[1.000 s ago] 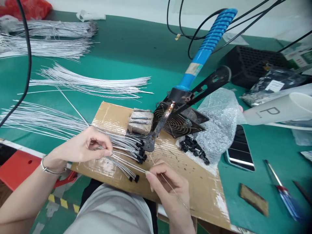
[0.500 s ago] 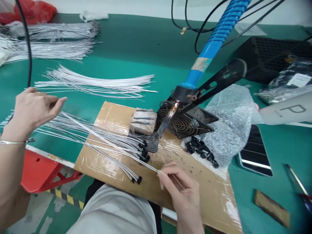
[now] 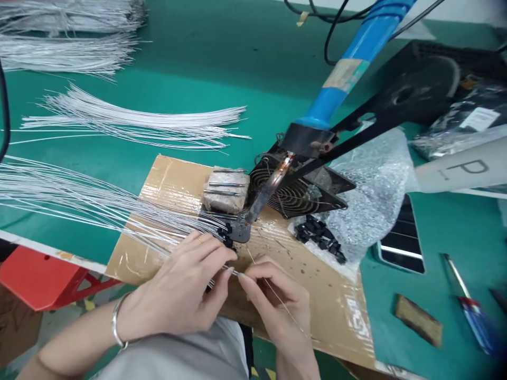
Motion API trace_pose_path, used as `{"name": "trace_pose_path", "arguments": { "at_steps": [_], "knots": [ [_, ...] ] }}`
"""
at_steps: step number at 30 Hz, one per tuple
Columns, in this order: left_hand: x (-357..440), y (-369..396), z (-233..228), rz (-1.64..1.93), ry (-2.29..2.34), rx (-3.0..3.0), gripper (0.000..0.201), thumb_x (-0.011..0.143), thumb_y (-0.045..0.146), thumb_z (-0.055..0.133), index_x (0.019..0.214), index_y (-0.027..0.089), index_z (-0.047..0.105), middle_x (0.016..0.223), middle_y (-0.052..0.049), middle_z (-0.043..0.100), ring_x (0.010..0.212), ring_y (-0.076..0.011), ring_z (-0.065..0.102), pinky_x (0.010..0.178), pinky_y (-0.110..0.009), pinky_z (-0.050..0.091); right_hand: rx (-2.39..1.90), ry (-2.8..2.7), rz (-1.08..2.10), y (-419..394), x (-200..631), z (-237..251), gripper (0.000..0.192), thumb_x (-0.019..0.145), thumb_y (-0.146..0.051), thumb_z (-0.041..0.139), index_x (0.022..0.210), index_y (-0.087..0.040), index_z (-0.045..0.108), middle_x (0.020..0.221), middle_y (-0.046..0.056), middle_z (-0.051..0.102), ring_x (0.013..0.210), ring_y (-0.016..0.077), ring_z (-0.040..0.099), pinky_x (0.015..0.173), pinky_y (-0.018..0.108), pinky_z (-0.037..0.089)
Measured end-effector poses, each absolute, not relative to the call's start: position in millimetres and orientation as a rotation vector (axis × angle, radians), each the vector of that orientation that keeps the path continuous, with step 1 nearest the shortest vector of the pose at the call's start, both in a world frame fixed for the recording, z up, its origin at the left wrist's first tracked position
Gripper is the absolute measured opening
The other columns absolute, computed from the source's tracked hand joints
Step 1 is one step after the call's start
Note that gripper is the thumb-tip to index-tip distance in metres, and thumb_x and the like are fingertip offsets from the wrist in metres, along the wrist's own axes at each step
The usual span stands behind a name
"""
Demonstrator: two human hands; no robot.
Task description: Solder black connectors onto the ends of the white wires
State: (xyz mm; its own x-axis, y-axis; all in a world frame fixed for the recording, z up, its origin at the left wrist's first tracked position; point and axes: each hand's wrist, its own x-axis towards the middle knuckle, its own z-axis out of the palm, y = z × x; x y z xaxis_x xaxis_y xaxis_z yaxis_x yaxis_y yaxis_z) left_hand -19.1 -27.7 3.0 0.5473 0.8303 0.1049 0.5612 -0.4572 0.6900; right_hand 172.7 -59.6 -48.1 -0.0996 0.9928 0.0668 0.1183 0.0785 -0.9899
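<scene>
White wires (image 3: 79, 182) stretch from the left edge, long axis slanting rightward and slightly nearer, their black plugs (image 3: 225, 232) at the right end over the cardboard (image 3: 336, 322). Just nearer, the left hand (image 3: 190, 285) pinches a wire end (image 3: 235, 272) that points right and slightly near. The right hand (image 3: 277, 301) grips its tip, with a thin strand (image 3: 256, 264) across the fingers, slanting from far left to near right. Farther right lie loose black pieces (image 3: 320, 238).

Cannot see the end of the thin white wire (image 3: 234, 272) between the right fingers (image 3: 273, 274), nor, cropped above and rightward of them, the top of the blue tubular handle (image 3: 352, 62)
</scene>
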Motion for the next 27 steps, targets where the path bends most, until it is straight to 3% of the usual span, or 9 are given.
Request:
{"name": "trace_pose_path", "arguments": {
  "at_steps": [4, 11, 13, 19, 27],
  "knots": [
    [-19, -22, 0, 0.453, 1.087, 2.024, 0.017, 0.1, 0.012, 0.046, 0.093, 0.019, 0.06, 0.075, 0.002, 0.064, 0.066, -0.0153, 0.049, 0.076, -0.035, 0.041, -1.236, -1.378, 1.12, -59, 170, -47, 0.021, 0.098, -0.019, 0.069, 0.078, -0.022, 0.064, 0.07, -0.004, 0.055, 0.063, 0.0107, 0.049, 0.056, 0.024, 0.036],
    [-24, -17, -2, 0.461, 1.144, 1.716, 0.023, 0.104, 0.024, 0.051, 0.088, 0.022, 0.068, 0.071, 0.002, 0.065, 0.068, -0.0147, 0.049, 0.064, -0.028, 0.036, -1.219, -1.289, 1.202, -59, 175, -47, 0.034, 0.109, -0.038, 0.048, 0.09, -0.024, 0.072, 0.073, -0.002, 0.06, 0.068, 0.0129, 0.056, 0.065, 0.026, 0.04],
    [-24, -17, -3, 0.474, 1.159, 1.652, 0.023, 0.103, 0.027, 0.053, 0.088, 0.022, 0.07, 0.073, 0.001, 0.066, 0.066, -0.0136, 0.049, 0.061, -0.027, 0.037, -1.228, -1.298, 1.186, -59, 176, -46, 0.031, 0.108, -0.039, 0.051, 0.091, -0.024, 0.072, 0.073, -0.003, 0.06, 0.068, 0.0128, 0.055, 0.065, 0.026, 0.039],
    [-23, -16, -3, 0.502, 1.138, 1.521, 0.022, 0.1, 0.027, 0.057, 0.083, 0.019, 0.069, 0.071, 0.001, 0.065, 0.058, -0.0104, 0.048, 0.053, -0.024, 0.034, -1.279, -1.337, 1.105, -57, 168, -42, 0.022, 0.1, -0.023, 0.065, 0.079, -0.022, 0.065, 0.069, -0.005, 0.056, 0.062, 0.0106, 0.05, 0.056, 0.024, 0.035],
    [-21, -17, -2, 0.476, 1.15, 1.452, 0.019, 0.097, 0.026, 0.06, 0.084, 0.019, 0.072, 0.068, 0.002, 0.066, 0.056, -0.0095, 0.045, 0.052, -0.023, 0.033, -1.231, -1.393, 1.06, -58, 167, -39, 0.019, 0.099, -0.015, 0.064, 0.081, -0.022, 0.064, 0.07, -0.004, 0.056, 0.064, 0.0104, 0.051, 0.056, 0.023, 0.037]
  ]
}}
